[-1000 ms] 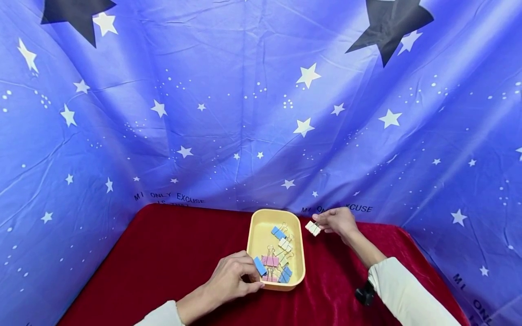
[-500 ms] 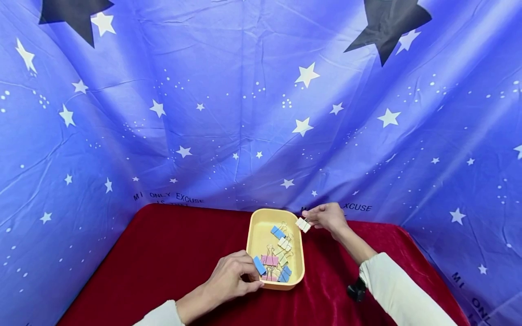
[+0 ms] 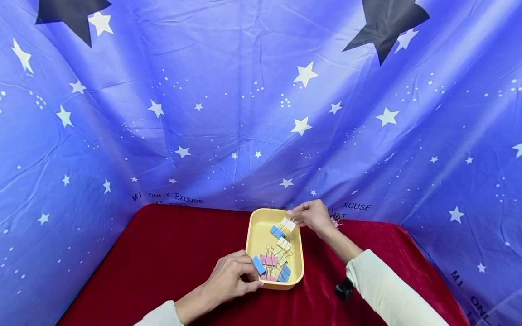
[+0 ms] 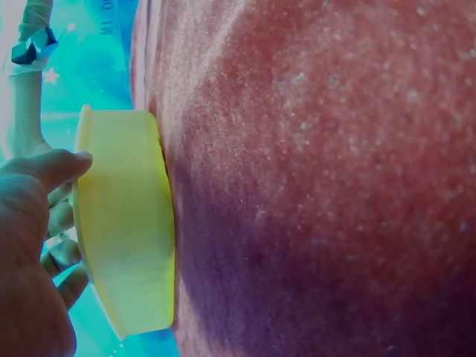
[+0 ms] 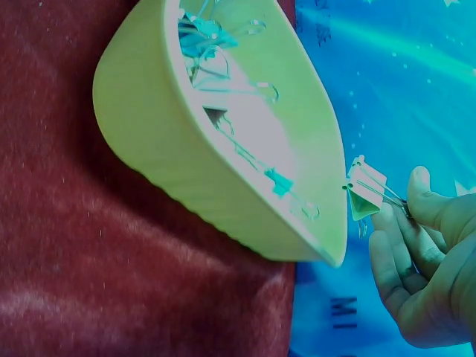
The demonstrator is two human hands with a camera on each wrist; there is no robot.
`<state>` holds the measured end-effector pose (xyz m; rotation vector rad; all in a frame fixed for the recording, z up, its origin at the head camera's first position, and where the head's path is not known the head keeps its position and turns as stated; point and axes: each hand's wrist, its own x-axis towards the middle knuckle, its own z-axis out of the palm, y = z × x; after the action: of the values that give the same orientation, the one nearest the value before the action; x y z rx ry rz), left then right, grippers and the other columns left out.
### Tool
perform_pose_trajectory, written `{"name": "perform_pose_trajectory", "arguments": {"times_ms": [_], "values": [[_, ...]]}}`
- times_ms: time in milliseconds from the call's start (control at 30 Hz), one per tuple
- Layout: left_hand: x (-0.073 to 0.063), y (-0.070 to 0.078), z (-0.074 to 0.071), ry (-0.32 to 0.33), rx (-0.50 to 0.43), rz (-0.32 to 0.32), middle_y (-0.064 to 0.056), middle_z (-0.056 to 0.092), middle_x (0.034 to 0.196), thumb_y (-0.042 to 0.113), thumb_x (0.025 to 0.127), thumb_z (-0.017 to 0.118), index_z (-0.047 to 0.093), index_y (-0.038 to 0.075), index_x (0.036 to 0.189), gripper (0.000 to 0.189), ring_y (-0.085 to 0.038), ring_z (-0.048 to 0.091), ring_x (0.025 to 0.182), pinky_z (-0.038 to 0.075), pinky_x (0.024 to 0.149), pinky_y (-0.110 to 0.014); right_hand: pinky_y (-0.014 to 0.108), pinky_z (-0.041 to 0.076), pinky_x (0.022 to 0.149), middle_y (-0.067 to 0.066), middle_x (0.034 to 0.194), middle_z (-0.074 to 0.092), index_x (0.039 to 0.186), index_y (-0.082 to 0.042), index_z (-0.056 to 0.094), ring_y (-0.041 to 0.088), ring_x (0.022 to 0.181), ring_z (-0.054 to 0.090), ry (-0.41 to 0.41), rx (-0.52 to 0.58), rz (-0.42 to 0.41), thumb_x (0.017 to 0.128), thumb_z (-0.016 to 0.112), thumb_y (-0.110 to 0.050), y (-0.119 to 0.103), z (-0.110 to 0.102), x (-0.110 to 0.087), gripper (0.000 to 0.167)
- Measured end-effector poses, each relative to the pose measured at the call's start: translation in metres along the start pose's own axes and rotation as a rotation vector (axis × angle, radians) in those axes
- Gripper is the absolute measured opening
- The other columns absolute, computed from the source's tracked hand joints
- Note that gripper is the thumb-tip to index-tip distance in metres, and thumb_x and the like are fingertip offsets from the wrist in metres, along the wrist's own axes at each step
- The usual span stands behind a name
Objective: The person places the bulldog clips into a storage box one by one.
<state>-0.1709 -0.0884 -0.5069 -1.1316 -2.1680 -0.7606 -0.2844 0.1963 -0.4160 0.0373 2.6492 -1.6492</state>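
Observation:
A yellow tray (image 3: 250,231) stands on the red cloth, holding several blue, pink and pale binder clips. My left hand (image 3: 233,276) grips its near left rim; in the left wrist view the thumb (image 4: 71,165) lies on the rim. Right beside those fingers is a blue binder clip (image 3: 258,265). With the right hand (image 3: 313,214) I pinch a white binder clip (image 3: 287,223) by its wire handles, over the tray's far right part. In the right wrist view that clip hangs from the thumb and fingers near the tray's end.
Behind my right wrist a pink binder clip (image 3: 336,222) shows partly at the table's far edge. Red velvet cloth (image 3: 175,244) covers the table. A blue curtain with stars (image 3: 228,113) rises close behind and along both sides.
My right hand has carried the white binder clip leftward, from beside the tray to over its far right part. The pink clip behind the wrist has come into view. My left hand stays at the rim.

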Motion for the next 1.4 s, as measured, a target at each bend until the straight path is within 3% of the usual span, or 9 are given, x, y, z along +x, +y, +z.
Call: {"name": "perform_pose_trajectory", "arguments": {"times_ms": [200,433,500,733,1000,1400], "values": [[0.000,-0.001,0.000,-0.001,-0.004,-0.002,0.018,0.071,0.073,0.025,0.073,0.105,0.076,0.028,0.071,0.029,0.002,0.059,0.079,0.045,0.074,-0.007,0.045,0.070,0.077,0.019,0.092,0.086,0.101,0.005,0.085,0.015,0.070,0.080,-0.017,-0.046,-0.023,0.093,0.092,-0.012,-0.004,0.017,-0.004,0.020],[0.000,-0.001,0.001,0.004,0.004,-0.002,0.020,0.070,0.073,0.026,0.072,0.105,0.076,0.028,0.071,0.029,0.002,0.059,0.079,0.044,0.072,-0.006,0.049,0.069,0.077,0.013,0.087,0.086,0.094,-0.003,0.088,0.025,0.076,0.084,-0.010,-0.167,-0.087,0.092,0.094,-0.019,-0.009,0.034,-0.011,0.017],[0.000,-0.001,0.001,0.003,0.003,-0.002,0.019,0.070,0.073,0.025,0.072,0.105,0.076,0.028,0.071,0.029,0.002,0.058,0.079,0.044,0.072,-0.007,0.048,0.069,0.077,0.012,0.085,0.086,0.093,-0.005,0.089,0.028,0.077,0.085,-0.015,-0.184,-0.098,0.092,0.094,-0.020,-0.011,0.037,-0.013,0.016],[0.000,0.001,-0.001,0.001,0.001,-0.006,0.020,0.070,0.074,0.025,0.072,0.104,0.076,0.028,0.072,0.028,0.002,0.059,0.079,0.045,0.072,-0.008,0.029,0.061,0.068,0.007,0.084,0.086,0.090,-0.010,0.089,0.028,0.079,0.085,-0.028,-0.237,-0.101,0.090,0.096,-0.022,-0.012,0.047,-0.017,0.014],[0.001,0.001,-0.002,0.020,-0.004,0.014,0.019,0.071,0.074,0.024,0.072,0.105,0.077,0.028,0.071,0.029,0.002,0.059,0.078,0.045,0.072,-0.007,0.032,0.066,0.071,0.006,0.083,0.086,0.088,-0.010,0.088,0.029,0.079,0.085,-0.056,-0.221,-0.110,0.090,0.095,-0.018,-0.005,0.054,-0.022,0.011],[0.001,0.000,-0.001,0.016,-0.004,0.012,0.019,0.071,0.075,0.024,0.072,0.105,0.076,0.028,0.071,0.029,0.002,0.059,0.078,0.045,0.072,-0.007,0.029,0.062,0.070,0.005,0.079,0.085,0.085,-0.011,0.088,0.029,0.079,0.084,-0.068,-0.264,-0.150,0.088,0.095,-0.019,-0.002,0.057,-0.026,0.011]]}}
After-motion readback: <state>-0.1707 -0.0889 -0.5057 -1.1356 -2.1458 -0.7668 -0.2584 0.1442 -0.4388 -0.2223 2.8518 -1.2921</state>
